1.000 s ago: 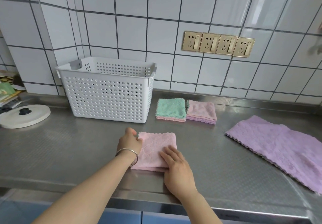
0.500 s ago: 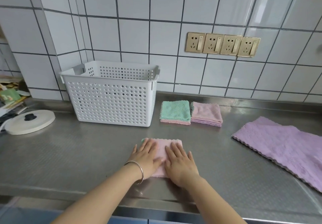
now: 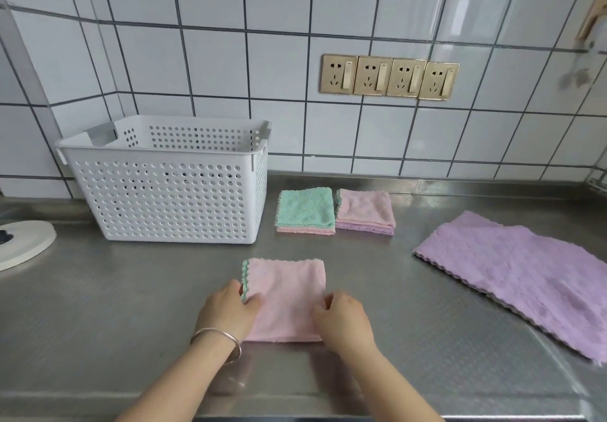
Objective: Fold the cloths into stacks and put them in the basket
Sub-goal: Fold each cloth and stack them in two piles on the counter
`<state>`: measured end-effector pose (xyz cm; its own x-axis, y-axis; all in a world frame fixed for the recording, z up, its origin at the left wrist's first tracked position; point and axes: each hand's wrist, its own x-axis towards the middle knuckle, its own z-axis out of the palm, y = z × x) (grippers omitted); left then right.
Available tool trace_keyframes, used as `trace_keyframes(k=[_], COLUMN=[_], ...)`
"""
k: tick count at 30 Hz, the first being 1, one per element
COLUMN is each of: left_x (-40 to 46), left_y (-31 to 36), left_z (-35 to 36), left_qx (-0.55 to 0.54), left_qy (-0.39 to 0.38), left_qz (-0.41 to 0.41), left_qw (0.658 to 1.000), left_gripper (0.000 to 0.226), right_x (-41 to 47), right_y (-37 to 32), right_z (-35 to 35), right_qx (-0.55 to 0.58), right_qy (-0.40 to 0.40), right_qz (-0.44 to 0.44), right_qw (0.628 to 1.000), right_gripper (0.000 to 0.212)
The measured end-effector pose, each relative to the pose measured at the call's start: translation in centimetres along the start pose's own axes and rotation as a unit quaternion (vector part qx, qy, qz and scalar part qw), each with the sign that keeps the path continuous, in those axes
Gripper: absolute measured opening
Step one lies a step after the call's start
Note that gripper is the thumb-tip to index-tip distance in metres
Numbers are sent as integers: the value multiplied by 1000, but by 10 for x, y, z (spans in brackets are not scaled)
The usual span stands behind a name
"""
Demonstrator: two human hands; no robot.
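A folded pink cloth with a green scalloped edge lies on the steel counter in front of me. My left hand pinches its left edge, and my right hand grips its right edge. Behind it lie two folded stacks side by side: a green-topped stack and a pink-topped stack. A white perforated basket stands at the back left. To the right, a large purple cloth is spread flat.
A round white lid with a dark knob lies at the far left. Tiled wall with a row of gold sockets runs behind the steel counter. The counter's front edge is just below my wrists.
Both hands slid from lying flat on top of the pink cloth out to its left and right edges, where the fingers now curl around it.
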<state>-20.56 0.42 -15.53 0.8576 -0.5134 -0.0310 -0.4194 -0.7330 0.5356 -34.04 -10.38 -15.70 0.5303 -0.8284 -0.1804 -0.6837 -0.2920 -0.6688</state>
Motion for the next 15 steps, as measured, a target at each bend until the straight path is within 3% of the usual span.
trace_keyframes(k=[6,10,13,15], left_x=[14,55,100,133], left_y=[43,86,118,130], left_z=[4,5,4,6], left_qx=[-180,-287,-237,-192], left_qy=[59,75,66,70], left_qz=[21,60,123,121], left_qw=[982,953,961,971], left_gripper=[24,51,58,56], right_x=[26,79,132,164], right_y=[4,-14,-39,-53], right_z=[-38,-64,-76,-78], right_qx=[121,171,200,207], right_qy=[61,114,118,114], right_qz=[-70,-59,-42,-40], right_qw=[988,977,972,971], right_gripper=[23,19,17,16])
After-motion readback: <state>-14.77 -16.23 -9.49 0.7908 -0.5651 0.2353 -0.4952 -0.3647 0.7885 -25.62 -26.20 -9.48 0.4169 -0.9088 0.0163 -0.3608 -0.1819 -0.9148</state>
